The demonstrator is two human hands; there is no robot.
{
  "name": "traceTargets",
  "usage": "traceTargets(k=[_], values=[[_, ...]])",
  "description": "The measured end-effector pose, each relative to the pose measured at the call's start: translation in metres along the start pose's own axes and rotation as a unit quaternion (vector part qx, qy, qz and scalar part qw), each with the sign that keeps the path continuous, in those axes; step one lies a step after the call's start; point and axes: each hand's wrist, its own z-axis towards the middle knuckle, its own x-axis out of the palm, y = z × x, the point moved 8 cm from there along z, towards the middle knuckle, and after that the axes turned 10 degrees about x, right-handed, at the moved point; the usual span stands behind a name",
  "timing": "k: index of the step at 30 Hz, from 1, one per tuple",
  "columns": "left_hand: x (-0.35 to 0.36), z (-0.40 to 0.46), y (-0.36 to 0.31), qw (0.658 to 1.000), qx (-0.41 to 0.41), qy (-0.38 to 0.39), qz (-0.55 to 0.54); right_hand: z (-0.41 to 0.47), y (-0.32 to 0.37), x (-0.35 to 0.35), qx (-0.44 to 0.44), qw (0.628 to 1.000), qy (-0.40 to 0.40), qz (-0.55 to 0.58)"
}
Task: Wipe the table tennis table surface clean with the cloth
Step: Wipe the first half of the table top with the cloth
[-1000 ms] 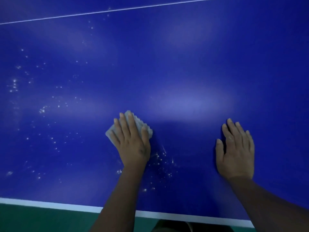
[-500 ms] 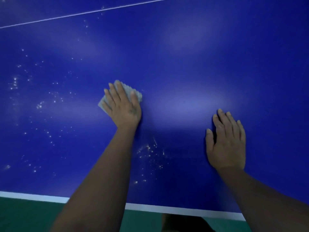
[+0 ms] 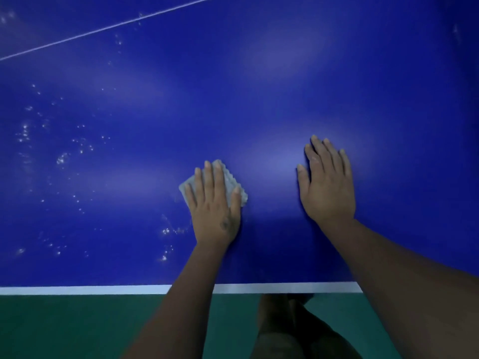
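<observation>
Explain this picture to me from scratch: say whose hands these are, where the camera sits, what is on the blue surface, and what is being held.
There is no machine here, only a person's two bare hands. The camera sits on the person's head and looks forward and down. The left hand presses a pale cloth flat on the blue table tennis table with straight fingers. The right hand rests flat on the table and holds nothing. White specks dot the surface left of the cloth. A white edge line runs along the near side, above a green floor.
</observation>
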Motion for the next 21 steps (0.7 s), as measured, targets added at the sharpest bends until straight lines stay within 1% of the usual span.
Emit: traceTargets(k=[3,6,8,10,13,17,19,21], values=[[-0.002,0.023,0.008,1.0,0.015,0.016,-0.018,0.0,-0.001,0.0,-0.014,1.0,0.023,0.012],[-0.003,0.047,0.019,0.998,-0.017,0.026,-0.051,-0.013,0.002,-0.005,-0.017,0.999,0.03,0.018],[-0.002,0.038,0.014,0.998,-0.041,0.004,-0.043,-0.037,0.002,-0.007,-0.022,0.999,0.028,0.009],[-0.003,0.012,0.0,0.998,-0.05,-0.019,-0.039,-0.07,-0.004,-0.004,-0.033,0.999,0.026,-0.022],[0.001,-0.023,-0.015,0.998,-0.052,-0.024,-0.041,-0.102,-0.015,-0.003,-0.033,0.998,0.014,-0.054],[0.004,-0.001,-0.016,0.995,-0.082,-0.027,-0.046,-0.099,-0.015,-0.003,-0.023,0.999,-0.003,-0.036],[0.004,0.027,-0.027,0.995,-0.071,-0.032,-0.055,-0.1,-0.016,-0.003,-0.021,0.999,-0.007,-0.031],[0.004,0.051,-0.048,0.997,-0.033,-0.032,-0.059,-0.102,-0.016,-0.002,-0.025,0.999,-0.012,-0.032]])
